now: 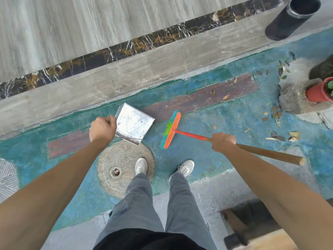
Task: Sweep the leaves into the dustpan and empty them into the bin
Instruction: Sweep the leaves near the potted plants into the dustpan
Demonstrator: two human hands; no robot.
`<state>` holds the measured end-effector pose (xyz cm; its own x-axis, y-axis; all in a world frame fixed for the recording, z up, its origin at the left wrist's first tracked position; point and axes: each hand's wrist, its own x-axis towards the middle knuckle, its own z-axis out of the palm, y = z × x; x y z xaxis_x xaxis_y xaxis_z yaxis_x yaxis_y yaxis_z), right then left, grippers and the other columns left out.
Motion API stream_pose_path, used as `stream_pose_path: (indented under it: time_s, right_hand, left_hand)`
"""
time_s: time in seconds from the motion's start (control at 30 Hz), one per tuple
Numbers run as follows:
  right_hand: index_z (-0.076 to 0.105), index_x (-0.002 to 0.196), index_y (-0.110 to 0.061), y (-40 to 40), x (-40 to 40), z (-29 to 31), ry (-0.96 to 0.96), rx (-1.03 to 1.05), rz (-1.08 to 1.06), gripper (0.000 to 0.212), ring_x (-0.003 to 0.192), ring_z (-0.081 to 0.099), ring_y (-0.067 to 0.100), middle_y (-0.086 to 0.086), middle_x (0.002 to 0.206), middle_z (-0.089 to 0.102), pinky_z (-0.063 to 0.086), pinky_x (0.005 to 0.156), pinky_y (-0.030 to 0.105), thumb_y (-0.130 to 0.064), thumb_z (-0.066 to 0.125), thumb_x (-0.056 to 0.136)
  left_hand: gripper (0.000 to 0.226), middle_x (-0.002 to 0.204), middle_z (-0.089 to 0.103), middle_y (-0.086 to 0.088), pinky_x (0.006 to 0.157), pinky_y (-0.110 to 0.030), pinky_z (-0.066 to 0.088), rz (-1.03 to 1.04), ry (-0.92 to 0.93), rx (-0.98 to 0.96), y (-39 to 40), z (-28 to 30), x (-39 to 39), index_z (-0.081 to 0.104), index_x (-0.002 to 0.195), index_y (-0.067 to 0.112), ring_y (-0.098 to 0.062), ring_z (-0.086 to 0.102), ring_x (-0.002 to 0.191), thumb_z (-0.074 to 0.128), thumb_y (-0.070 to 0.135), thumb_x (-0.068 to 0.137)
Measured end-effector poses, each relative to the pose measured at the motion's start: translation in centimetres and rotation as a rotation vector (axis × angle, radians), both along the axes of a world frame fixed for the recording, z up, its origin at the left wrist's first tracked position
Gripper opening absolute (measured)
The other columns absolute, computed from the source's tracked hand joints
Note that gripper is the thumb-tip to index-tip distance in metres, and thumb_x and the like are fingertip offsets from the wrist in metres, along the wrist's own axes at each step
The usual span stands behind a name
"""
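My left hand [102,129] grips the shiny metal dustpan [134,124]; right hand [223,142] grips the orange broom w/ wood handle [172,130]. Dry brown leaves [281,136] lie far right, so I should step closer & sweep w/ short pushes.

Both bare forearms are reaching forward from the lower corners. The left hand [102,129], at about ten o'clock from the feet, is closing into a fist, knuckles up; what it is gripping seems hidden beneath. The right hand [223,142], at two o'clock, is curling tight around a handle.
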<state>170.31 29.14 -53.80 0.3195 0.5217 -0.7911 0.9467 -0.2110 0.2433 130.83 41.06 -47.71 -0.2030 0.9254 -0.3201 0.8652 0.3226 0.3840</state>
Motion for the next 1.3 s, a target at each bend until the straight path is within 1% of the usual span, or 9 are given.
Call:
stream_pose_path:
  time_s: [0.1, 0.23, 0.43, 0.53, 0.67, 0.77, 0.87, 0.97, 1.3]
  right_hand:
    - [0.060, 0.116, -0.023, -0.9, 4.7, 0.7, -0.023, -0.013, -0.045, 0.027, 0.096, 0.065, 0.021, -0.004, 0.081, 0.052, 0.043, 0.069, 0.031, -0.022, 0.050, 0.091]
    - [0.058, 0.120, -0.022, -2.8, 10.0, 1.9, -0.086, -0.033, -0.112, 0.029, 0.102, 0.065, 0.022, -0.001, 0.099, 0.061, 0.045, 0.071, 0.032, -0.023, 0.049, 0.092]
    - [0.060, 0.106, -0.022, -7.6, 16.3, 3.8, -0.148, 0.005, -0.204, 0.017, 0.077, 0.063, 0.018, -0.002, 0.082, 0.059, 0.054, 0.067, 0.030, -0.024, 0.053, 0.090]
    - [0.056, 0.100, -0.024, -9.3, 17.4, 4.8, -0.146, 0.037, -0.228, 0.011, 0.068, 0.062, 0.015, -0.003, 0.080, 0.060, 0.052, 0.056, 0.028, -0.025, 0.051, 0.090]
    - [0.062, 0.106, -0.024, -8.1, 15.1, 4.6, -0.055, 0.047, -0.260, 0.022, 0.081, 0.065, 0.021, -0.002, 0.083, 0.059, 0.057, 0.073, 0.033, -0.023, 0.050, 0.087]
    - [0.064, 0.114, -0.025, -6.8, 11.8, 3.2, 0.017, 0.064, -0.218, 0.030, 0.080, 0.061, 0.023, -0.003, 0.083, 0.057, 0.050, 0.065, 0.030, -0.021, 0.050, 0.088]
    - [0.062, 0.120, -0.022, -5.9, 9.2, 1.5, 0.046, 0.068, -0.166, 0.032, 0.100, 0.066, 0.026, 0.000, 0.107, 0.063, 0.050, 0.071, 0.033, -0.021, 0.051, 0.090]
    - [0.062, 0.121, -0.022, -5.6, 8.4, 0.2, 0.050, 0.064, -0.134, 0.032, 0.108, 0.065, 0.025, 0.000, 0.113, 0.065, 0.050, 0.075, 0.033, -0.019, 0.050, 0.092]
    - [0.058, 0.110, -0.021, -10.1, 21.1, 0.8, -0.011, -0.010, -0.408, 0.020, 0.084, 0.065, 0.018, -0.004, 0.088, 0.060, 0.053, 0.072, 0.031, -0.021, 0.050, 0.091]
  left_hand:
    - [0.058, 0.041, 0.042, -0.009, 0.048, -0.027, 0.036, 0.003, 0.015, 0.001, -0.6, -0.1, 3.1, 0.042, 0.045, 0.007, -0.027, 0.042, 0.040, 0.045, 0.034, 0.096]
    - [0.057, 0.041, 0.042, -0.008, 0.047, -0.026, 0.035, -0.019, 0.010, -0.020, -1.3, 0.0, 6.7, 0.041, 0.044, 0.009, -0.026, 0.042, 0.040, 0.045, 0.034, 0.096]
    - [0.057, 0.041, 0.042, -0.007, 0.049, -0.028, 0.032, -0.069, -0.023, -0.026, -0.8, 0.7, 11.4, 0.041, 0.043, 0.009, -0.028, 0.042, 0.041, 0.046, 0.034, 0.094]
    - [0.058, 0.039, 0.040, -0.005, 0.045, -0.023, 0.028, -0.085, -0.040, -0.016, -0.6, 0.8, 13.2, 0.041, 0.043, 0.009, -0.023, 0.040, 0.039, 0.047, 0.033, 0.095]
    - [0.057, 0.039, 0.035, -0.005, 0.045, -0.022, 0.028, -0.120, -0.064, 0.000, -0.3, 0.8, 14.8, 0.035, 0.044, 0.010, -0.023, 0.037, 0.039, 0.046, 0.031, 0.096]
    - [0.055, 0.041, 0.035, -0.006, 0.048, -0.028, 0.031, -0.115, -0.083, 0.005, 0.3, 0.8, 15.5, 0.035, 0.045, 0.009, -0.026, 0.037, 0.042, 0.045, 0.031, 0.095]
    - [0.053, 0.042, 0.033, -0.006, 0.049, -0.029, 0.031, -0.080, -0.090, 0.007, 0.9, 0.7, 16.4, 0.035, 0.046, 0.008, -0.024, 0.034, 0.041, 0.047, 0.030, 0.094]
    - [0.051, 0.041, 0.031, -0.006, 0.047, -0.028, 0.029, -0.040, -0.088, 0.015, 1.5, 0.7, 17.5, 0.033, 0.045, 0.010, -0.023, 0.031, 0.040, 0.048, 0.026, 0.091]
    - [0.046, 0.043, 0.030, -0.005, 0.047, -0.030, 0.030, 0.026, -0.060, -0.009, 4.0, 0.6, 20.8, 0.031, 0.046, 0.014, -0.025, 0.030, 0.044, 0.049, 0.027, 0.087]
